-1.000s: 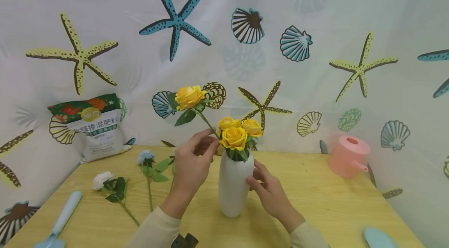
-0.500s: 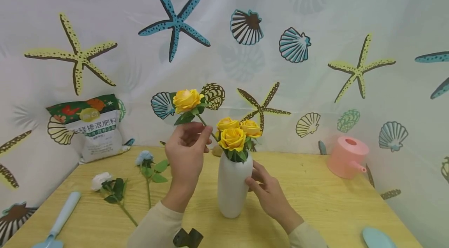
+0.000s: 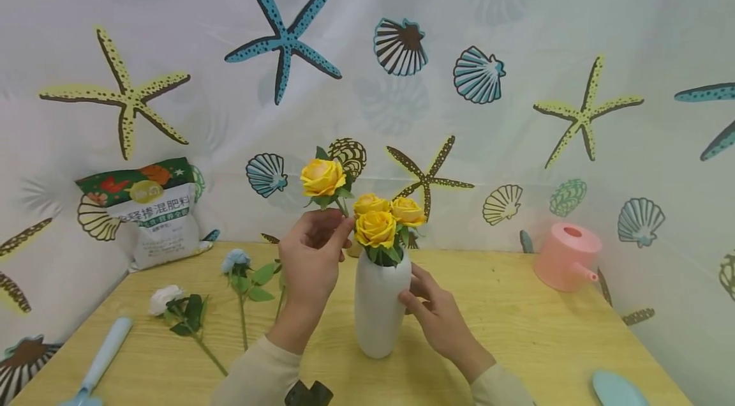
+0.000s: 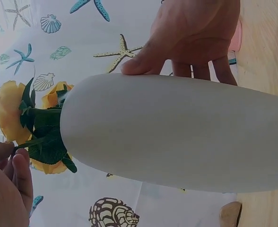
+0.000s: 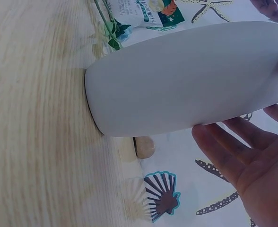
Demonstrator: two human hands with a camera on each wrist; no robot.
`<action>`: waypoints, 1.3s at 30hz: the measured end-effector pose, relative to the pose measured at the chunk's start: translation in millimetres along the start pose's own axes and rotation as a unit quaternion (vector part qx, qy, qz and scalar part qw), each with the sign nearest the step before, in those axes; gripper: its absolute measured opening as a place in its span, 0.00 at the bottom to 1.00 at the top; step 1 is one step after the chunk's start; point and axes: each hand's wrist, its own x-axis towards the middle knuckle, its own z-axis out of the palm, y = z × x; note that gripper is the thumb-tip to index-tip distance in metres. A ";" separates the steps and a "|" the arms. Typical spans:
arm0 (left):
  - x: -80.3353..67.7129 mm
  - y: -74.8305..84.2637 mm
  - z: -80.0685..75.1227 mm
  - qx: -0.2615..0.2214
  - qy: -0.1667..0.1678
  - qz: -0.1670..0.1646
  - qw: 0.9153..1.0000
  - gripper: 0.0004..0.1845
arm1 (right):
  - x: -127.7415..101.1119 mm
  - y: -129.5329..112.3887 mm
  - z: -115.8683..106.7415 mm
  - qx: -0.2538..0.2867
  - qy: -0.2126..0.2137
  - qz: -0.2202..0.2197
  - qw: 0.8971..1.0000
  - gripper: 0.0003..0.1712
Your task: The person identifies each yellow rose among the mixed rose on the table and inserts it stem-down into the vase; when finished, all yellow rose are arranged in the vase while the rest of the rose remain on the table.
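A white vase point(image 3: 380, 313) stands upright on the wooden table, with several yellow roses point(image 3: 376, 228) in its mouth. My left hand point(image 3: 312, 259) pinches the stem of another yellow rose point(image 3: 323, 177), just left of the vase's mouth. That rose's bloom sits above the others, and the lower end of its stem is hidden. In the left wrist view, the left fingertips point(image 4: 20, 163) meet the green stem beside the leaves. My right hand point(image 3: 442, 316) holds the vase's right side, thumb in front and fingers behind; the right wrist view shows fingertips point(image 5: 200, 132) against the vase wall point(image 5: 186, 80).
On the left lie a white rose point(image 3: 166, 299), a blue flower point(image 3: 235, 260) and a light-blue trowel point(image 3: 109, 352). A fertilizer bag point(image 3: 163, 221) leans at the back left. The pink watering can point(image 3: 568, 257) stands back right, and a pale-blue rounded tool point(image 3: 619, 388) lies front right.
My left hand first shifted left and up along the stem, then came back right toward the vase. The held rose now leans less. My right hand has stayed on the vase.
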 end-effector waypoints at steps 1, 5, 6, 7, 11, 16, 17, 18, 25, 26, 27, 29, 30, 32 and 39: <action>-1.2 -1.0 0.2 0.006 -0.003 0.000 1.000 0.08 | 0.0 -0.1 0.1 0.000 0.000 0.003 1.000 0.29; -5.7 -4.3 -0.1 0.018 -0.010 -0.006 1.000 0.07 | 0.0 -1.3 0.8 0.001 -0.005 0.007 1.000 0.29; -6.7 -5.0 -0.3 0.020 -0.013 -0.009 1.000 0.06 | 0.0 -1.7 0.9 0.001 -0.006 0.007 1.000 0.29; -7.5 -5.7 -0.3 0.021 -0.016 -0.012 1.000 0.06 | 0.0 -2.1 1.0 0.000 -0.005 0.006 1.000 0.29; -9.5 -8.8 0.4 0.028 -0.035 -0.030 0.999 0.04 | 0.6 -3.9 0.6 -0.002 0.000 0.002 1.000 0.28; -13.8 -12.6 1.5 0.054 -0.051 -0.036 0.997 0.03 | 1.0 -6.8 -1.0 0.000 0.002 0.001 1.000 0.28; -15.4 -13.7 1.8 0.061 -0.051 -0.029 0.996 0.03 | 0.7 -7.1 -1.2 0.002 0.002 0.001 1.000 0.28; -17.2 -14.8 2.2 0.070 -0.049 -0.016 0.996 0.03 | 0.3 -7.2 -1.4 0.002 0.001 0.003 1.000 0.28; -27.9 -27.9 8.0 0.116 -0.015 0.130 0.985 0.05 | -2.1 -5.3 -1.8 0.005 0.004 0.012 1.000 0.28; -28.8 -29.4 8.7 0.116 -0.016 0.147 0.982 0.05 | -2.2 -4.8 -2.1 0.006 0.004 0.012 1.000 0.28; -29.4 -30.5 8.8 0.119 -0.018 0.160 0.980 0.05 | -2.2 -4.8 -2.0 0.008 0.004 0.014 1.000 0.28; -30.5 -32.0 8.5 0.122 -0.023 0.174 0.977 0.06 | -1.7 -4.8 -1.5 0.011 0.004 0.016 1.000 0.28; -30.9 -32.6 7.9 0.123 -0.025 0.178 0.976 0.06 | -1.6 -4.5 -1.3 0.010 0.003 0.015 1.000 0.28; -31.9 -33.6 6.2 0.126 -0.027 0.187 0.974 0.06 | -1.7 -4.4 -0.8 0.010 0.002 0.013 1.000 0.28; -33.5 -33.6 -6.8 0.115 -0.033 0.230 0.966 0.10 | -3.8 -3.2 -2.4 0.003 -0.005 0.006 1.000 0.29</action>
